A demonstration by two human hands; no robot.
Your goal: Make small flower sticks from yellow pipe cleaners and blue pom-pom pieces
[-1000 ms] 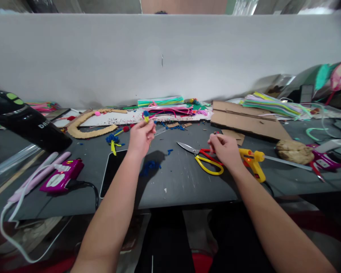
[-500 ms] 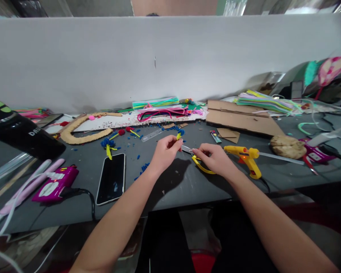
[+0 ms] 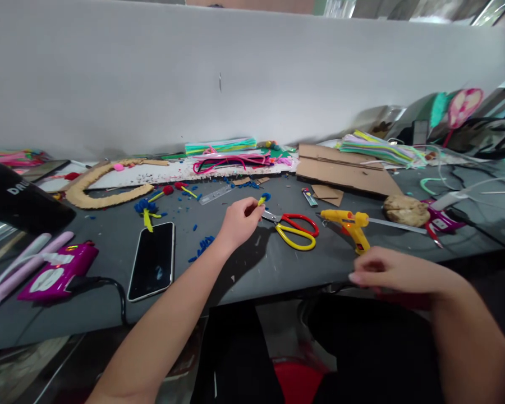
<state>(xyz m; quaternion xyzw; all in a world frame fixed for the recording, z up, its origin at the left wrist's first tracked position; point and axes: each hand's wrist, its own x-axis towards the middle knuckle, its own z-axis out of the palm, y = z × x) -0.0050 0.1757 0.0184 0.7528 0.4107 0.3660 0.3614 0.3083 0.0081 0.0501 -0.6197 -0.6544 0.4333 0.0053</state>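
Note:
My left hand (image 3: 240,223) is closed in a pinch on a small blue-and-yellow pipe-cleaner piece (image 3: 265,197), whose curled blue end pokes out above the fingertips. Scissors (image 3: 297,231) with one red and one yellow handle lie on the table, blades pointing at that hand. At the front edge, my right hand (image 3: 387,270) has its fingers curled in, slightly blurred; what they hold, if anything, is hidden. Just above it is the grip of a yellow glue gun (image 3: 345,220). A blue-and-yellow pipe-cleaner flower (image 3: 146,210) rests by the phone's top edge.
On the left are a phone (image 3: 152,261), a purple device (image 3: 59,272) with a cable and a black bottle (image 3: 23,196). A curved tan cardboard piece (image 3: 84,193), pipe-cleaner bundles (image 3: 221,147) and cardboard (image 3: 345,171) line the back. Blue clippings (image 3: 202,247) are scattered about.
My right hand has let go of the scissors, now lying on the table, and moved right and toward me, beside the glue gun. My left hand still pinches the pipe-cleaner piece. The view has shifted.

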